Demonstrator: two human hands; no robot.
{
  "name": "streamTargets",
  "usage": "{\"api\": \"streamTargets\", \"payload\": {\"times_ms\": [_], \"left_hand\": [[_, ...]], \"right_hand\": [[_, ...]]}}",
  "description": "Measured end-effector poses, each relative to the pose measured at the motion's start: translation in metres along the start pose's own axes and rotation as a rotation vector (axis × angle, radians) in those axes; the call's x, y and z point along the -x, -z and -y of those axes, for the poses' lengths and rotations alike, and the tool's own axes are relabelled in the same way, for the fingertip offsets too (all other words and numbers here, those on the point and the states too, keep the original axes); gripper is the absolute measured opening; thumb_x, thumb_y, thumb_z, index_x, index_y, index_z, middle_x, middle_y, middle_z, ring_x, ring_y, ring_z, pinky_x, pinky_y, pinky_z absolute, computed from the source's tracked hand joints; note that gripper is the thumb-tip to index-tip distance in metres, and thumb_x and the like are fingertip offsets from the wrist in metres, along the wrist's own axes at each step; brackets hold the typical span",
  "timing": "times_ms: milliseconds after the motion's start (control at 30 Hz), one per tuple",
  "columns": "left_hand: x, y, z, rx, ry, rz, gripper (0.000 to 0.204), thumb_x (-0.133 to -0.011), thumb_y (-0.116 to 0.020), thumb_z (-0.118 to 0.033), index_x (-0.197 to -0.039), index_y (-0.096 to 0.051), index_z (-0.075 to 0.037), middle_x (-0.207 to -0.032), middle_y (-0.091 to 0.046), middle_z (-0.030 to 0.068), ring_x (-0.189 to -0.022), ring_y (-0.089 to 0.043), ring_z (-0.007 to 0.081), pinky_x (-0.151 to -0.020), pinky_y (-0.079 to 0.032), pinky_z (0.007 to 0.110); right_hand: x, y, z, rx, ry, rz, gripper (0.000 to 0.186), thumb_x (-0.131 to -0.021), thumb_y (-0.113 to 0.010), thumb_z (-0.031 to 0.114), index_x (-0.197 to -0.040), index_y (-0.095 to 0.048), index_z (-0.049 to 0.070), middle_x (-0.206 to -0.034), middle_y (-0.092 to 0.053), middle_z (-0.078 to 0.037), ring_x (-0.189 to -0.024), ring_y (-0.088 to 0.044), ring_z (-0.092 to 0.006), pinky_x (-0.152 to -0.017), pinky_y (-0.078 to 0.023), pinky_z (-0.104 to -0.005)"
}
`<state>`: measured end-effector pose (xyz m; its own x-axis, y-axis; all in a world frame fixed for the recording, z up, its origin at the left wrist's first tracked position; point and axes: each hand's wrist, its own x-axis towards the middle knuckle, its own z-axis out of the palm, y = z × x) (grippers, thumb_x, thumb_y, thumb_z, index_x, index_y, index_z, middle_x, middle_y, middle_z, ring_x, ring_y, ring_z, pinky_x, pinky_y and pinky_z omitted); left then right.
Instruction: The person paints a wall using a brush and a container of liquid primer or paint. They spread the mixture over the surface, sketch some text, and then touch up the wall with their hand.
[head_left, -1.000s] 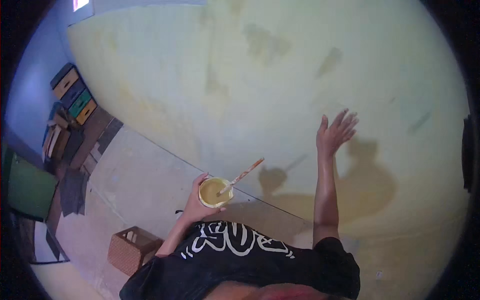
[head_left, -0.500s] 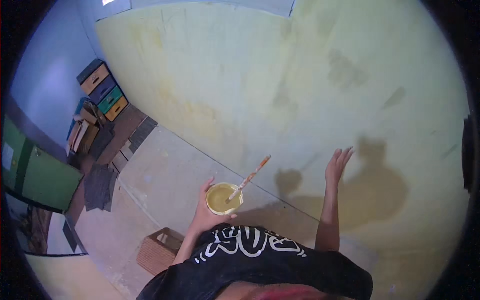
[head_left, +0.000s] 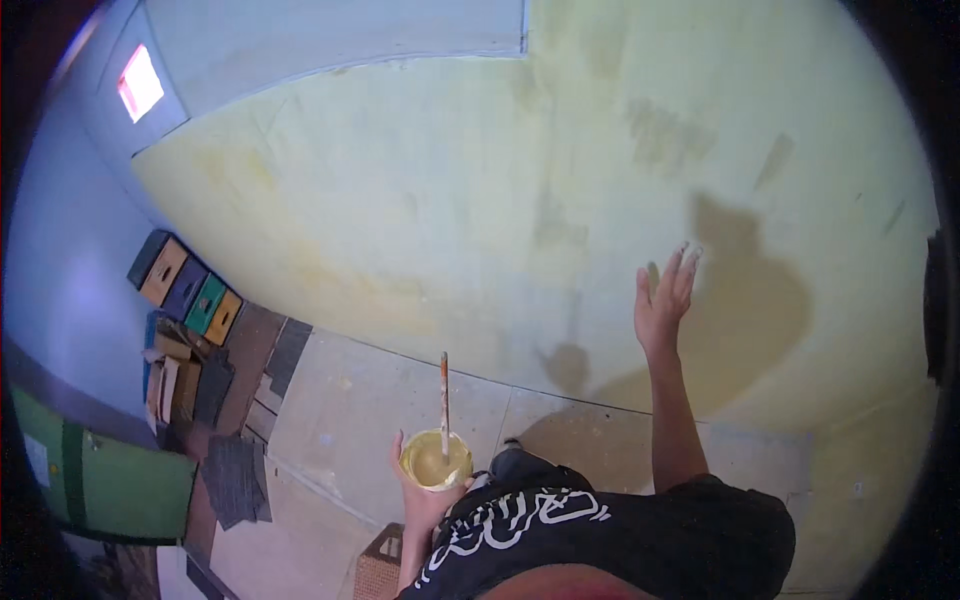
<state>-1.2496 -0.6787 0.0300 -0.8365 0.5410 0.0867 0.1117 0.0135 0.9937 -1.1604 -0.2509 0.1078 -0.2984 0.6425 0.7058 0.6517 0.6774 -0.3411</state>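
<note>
My left hand (head_left: 424,503) is wrapped round a small tub of yellowish paint (head_left: 436,461), held low in front of my shirt. Its rim and sides are smeared with pale paint. A brush or stick (head_left: 445,400) with a paint-spattered handle stands in the tub, its lower end sunk in the paint. My right hand (head_left: 664,308) is raised before the pale yellow wall (head_left: 420,190), fingers stretched out and nothing in them. Whether its fingertips touch the wall I cannot tell. Darker patches (head_left: 668,138) mark the wall above that hand.
A brown woven basket (head_left: 378,565) is on the floor by my left arm. Farther left are dark mats (head_left: 236,482), a stack of coloured drawers (head_left: 185,285), cardboard pieces (head_left: 172,385) and a green door (head_left: 130,485). A small bright window (head_left: 140,84) is at upper left.
My view has shifted, so more of the upper wall and the window show. The tub sits lower in view, its stick now more upright. My right hand appears higher, its fingers more spread.
</note>
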Motion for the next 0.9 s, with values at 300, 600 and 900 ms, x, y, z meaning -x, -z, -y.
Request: {"api": "streamTargets", "payload": {"times_ms": [300,600,900], "left_hand": [[-0.038,-0.007,-0.022,0.044,0.144,0.142,0.129,-0.057,-0.091,-0.009,-0.150,-0.003,-0.009,-0.129,-0.046,0.0142,-0.119,-0.053,0.0261,-0.102,-0.045,0.042],[-0.107,-0.004,-0.021,0.000,0.025,0.187,0.127,-0.055,-0.094,-0.015,-0.148,-0.008,-0.009,-0.127,-0.047,0.0123,-0.116,-0.053,0.0257,-0.099,-0.047,0.041],[-0.125,-0.001,0.033,0.091,0.071,0.087,0.127,-0.054,-0.095,-0.021,-0.149,-0.012,-0.007,-0.133,-0.039,0.0114,-0.121,-0.047,0.0255,-0.102,-0.045,0.041]], "right_hand": [[-0.002,-0.026,-0.026,-0.035,-0.172,-0.231,0.080,-0.099,-0.047,0.042,-0.153,-0.007,-0.003,-0.157,-0.001,-0.032,-0.146,-0.002,-0.0482,-0.116,-0.006,-0.0572],[0.021,-0.054,-0.055,0.135,-0.196,-0.450,0.082,-0.102,-0.040,0.043,-0.153,0.005,-0.003,-0.159,0.013,-0.026,-0.147,0.013,-0.0422,-0.116,0.004,-0.0550],[-0.023,0.005,-0.024,0.284,0.097,-0.508,0.085,-0.097,-0.037,0.057,-0.152,-0.014,-0.004,-0.158,-0.006,-0.029,-0.147,-0.002,-0.0467,-0.115,-0.002,-0.0585]]}}
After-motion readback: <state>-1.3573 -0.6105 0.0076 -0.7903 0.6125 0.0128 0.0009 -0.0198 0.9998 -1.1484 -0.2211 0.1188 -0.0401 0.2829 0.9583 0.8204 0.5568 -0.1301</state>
